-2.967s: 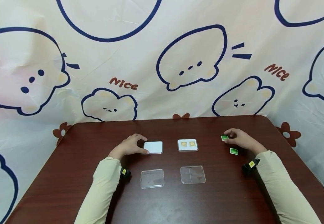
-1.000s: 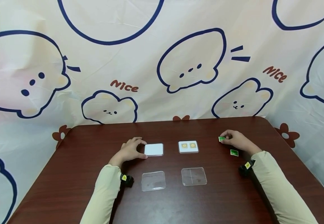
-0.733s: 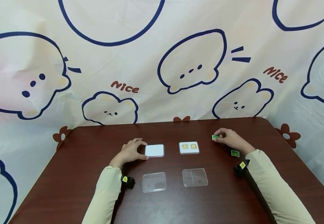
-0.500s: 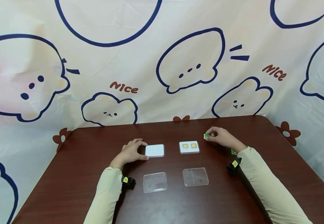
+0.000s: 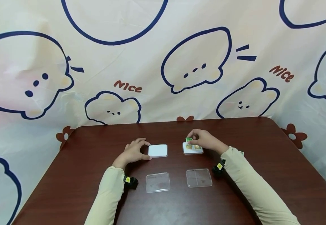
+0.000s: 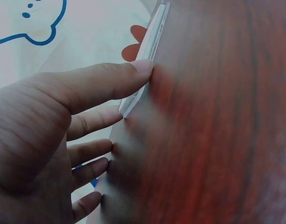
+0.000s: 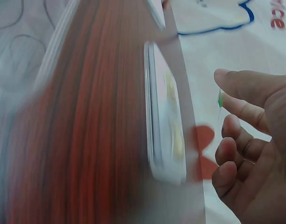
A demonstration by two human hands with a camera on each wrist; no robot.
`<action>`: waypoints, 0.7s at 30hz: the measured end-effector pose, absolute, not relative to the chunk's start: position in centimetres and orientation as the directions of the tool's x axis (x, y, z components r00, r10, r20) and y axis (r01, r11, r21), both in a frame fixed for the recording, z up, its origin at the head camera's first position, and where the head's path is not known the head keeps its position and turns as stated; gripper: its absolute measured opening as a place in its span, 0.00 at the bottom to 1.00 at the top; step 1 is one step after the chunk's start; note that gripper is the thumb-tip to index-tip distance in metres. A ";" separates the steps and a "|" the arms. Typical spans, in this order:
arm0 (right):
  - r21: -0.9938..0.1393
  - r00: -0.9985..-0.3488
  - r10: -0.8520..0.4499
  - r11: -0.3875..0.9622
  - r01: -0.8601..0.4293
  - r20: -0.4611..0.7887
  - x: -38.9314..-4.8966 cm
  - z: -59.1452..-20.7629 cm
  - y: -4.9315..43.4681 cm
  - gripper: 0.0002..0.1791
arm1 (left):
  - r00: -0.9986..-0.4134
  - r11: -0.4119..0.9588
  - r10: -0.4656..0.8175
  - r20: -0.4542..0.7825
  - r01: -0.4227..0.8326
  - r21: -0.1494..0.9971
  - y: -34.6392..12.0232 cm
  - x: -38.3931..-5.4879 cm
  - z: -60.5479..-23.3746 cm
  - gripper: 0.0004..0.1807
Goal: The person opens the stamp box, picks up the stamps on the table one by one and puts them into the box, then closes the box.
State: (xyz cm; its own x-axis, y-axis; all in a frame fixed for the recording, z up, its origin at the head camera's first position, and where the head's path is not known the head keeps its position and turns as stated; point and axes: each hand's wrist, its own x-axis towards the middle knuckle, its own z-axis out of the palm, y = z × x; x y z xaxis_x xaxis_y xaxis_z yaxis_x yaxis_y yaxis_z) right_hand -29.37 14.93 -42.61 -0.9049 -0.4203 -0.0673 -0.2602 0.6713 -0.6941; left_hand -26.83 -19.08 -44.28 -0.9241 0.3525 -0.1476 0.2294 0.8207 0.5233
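My left hand holds the left end of a flat clear case with a white insert, thumb and index finger at its edges. In the left wrist view the thumb lies along the edge of that case. A small green stamp-like card is pinched between thumb and index finger of my right hand, above the second case, whose white insert bears two gold squares. The right wrist view shows the green card edge-on, apart from the second case.
Two clear plastic lids lie nearer on the brown table. Another green card is mostly hidden behind the right sleeve. A patterned curtain hangs behind the table.
My right hand has carried the pinched green card leftward from the table's right side to above the second case. The left hand has stayed at the first case.
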 end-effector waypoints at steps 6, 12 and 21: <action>-0.694 -0.860 -0.508 0.633 -0.342 -0.040 -29.1 -42.6 10.9 0.09 | -0.923 0.820 0.354 -0.151 0.229 0.524 -19.2 -26.8 -44.2 0.34; -0.680 -0.828 -0.560 0.615 -0.400 -0.020 -28.5 -42.3 7.6 0.08 | -0.921 0.818 0.357 -0.157 0.227 0.529 -19.1 -26.8 -44.0 0.34; -0.665 -0.810 -0.583 0.631 -0.398 -0.068 -28.5 -42.3 4.7 0.09 | -0.926 0.824 0.342 -0.162 0.212 0.526 -19.1 -26.8 -44.0 0.34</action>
State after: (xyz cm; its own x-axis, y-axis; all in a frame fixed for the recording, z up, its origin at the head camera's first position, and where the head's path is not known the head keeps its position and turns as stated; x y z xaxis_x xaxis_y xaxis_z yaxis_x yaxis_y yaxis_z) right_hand -28.53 4.75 -42.33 -0.8098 -0.5827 -0.0683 -0.3982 0.6313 -0.6655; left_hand -26.84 -19.06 -44.04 -0.9258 0.3417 -0.1616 0.2122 0.8237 0.5258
